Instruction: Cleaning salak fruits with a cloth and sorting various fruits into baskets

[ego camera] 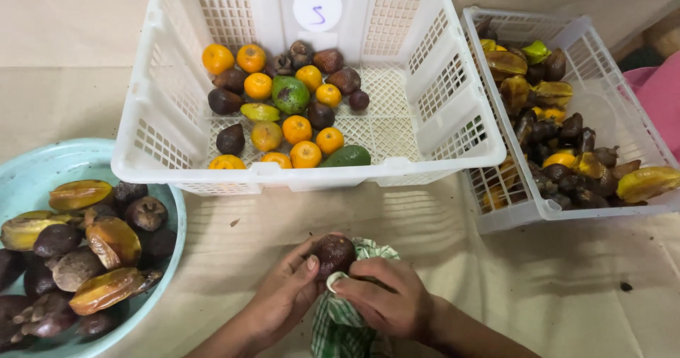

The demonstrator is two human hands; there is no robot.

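Dark brown fruit [333, 253], round and a bit rough-skinned with a dull sheen, is being held low in the middle of the frame, just above the tan table covering [496, 259]. It's gripped by the left hand [283, 294], which comes up from the bottom edge with the fingers curled round the fruit's left side and the thumb laid flat against it. The right hand [386, 298] is closed on a green-and-white checked cloth [340, 322], pinched between thumb and fingertips right against the fruit's lower right side; the rest of the cloth is bunched up under both hands and hangs down out of frame.

Further out, a pale blue bowl [42, 170] is seen at lower left, filled with more dark brown fruit and a few yellow-brown star fruit pieces. A big white slotted basket [312, 177] sits in the upper middle, loaded with small oranges, dark round fruit and a couple of green avocados, with a round paper label stuck on its far wall. A second white basket [496, 220] is parked just beside it at upper right, packed with dark fruit and yellowish star fruit. Something pink is cut off at the right edge.
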